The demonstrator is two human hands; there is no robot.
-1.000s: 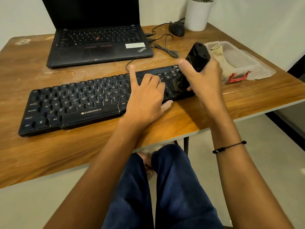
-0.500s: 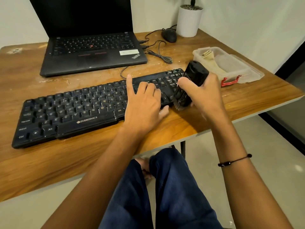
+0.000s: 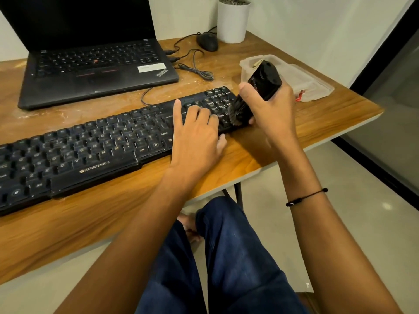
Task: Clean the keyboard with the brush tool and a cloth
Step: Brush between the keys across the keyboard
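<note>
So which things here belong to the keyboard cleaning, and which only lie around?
For the job: keyboard, brush tool in right hand, left hand on the keys.

Lying about: laptop, mouse, white pot, plastic container.

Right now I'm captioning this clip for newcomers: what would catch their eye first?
The right hand grips a black brush tool, its bristles on the right end of the dusty black keyboard. The left hand rests flat on the keys beside it.
</note>
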